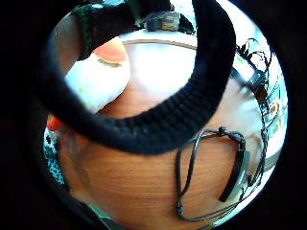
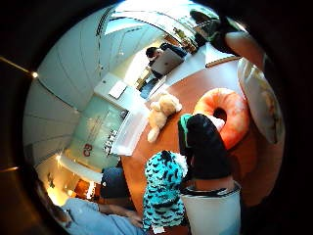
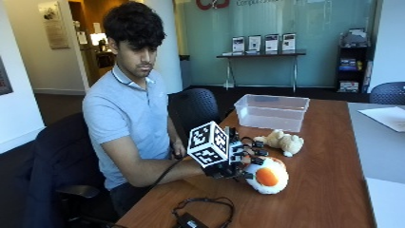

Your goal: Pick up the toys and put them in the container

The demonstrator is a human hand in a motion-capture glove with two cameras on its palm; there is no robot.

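Observation:
In the outside view my gloved right hand (image 3: 237,161) lies on the near side of a white plush toy with an orange spot (image 3: 269,176), fingers curled over its edge. The toy rests on the wooden table (image 3: 329,190). That white toy (image 1: 98,81) sits close to the palm under a curled gloved finger (image 1: 192,96). A beige teddy (image 3: 284,141) lies just beyond it, before the clear plastic container (image 3: 272,111), which looks empty. The thumb side palm view shows the teddy (image 2: 161,110), the container (image 2: 124,132), an orange ring toy (image 2: 227,117) and a teal striped plush (image 2: 164,188).
A black cable with an adapter (image 3: 196,213) lies near the table's front edge, seen too as the cable (image 1: 211,177) under the palm. Sheets of paper (image 3: 386,116) lie at the far right. An office chair (image 3: 199,111) stands beside the person.

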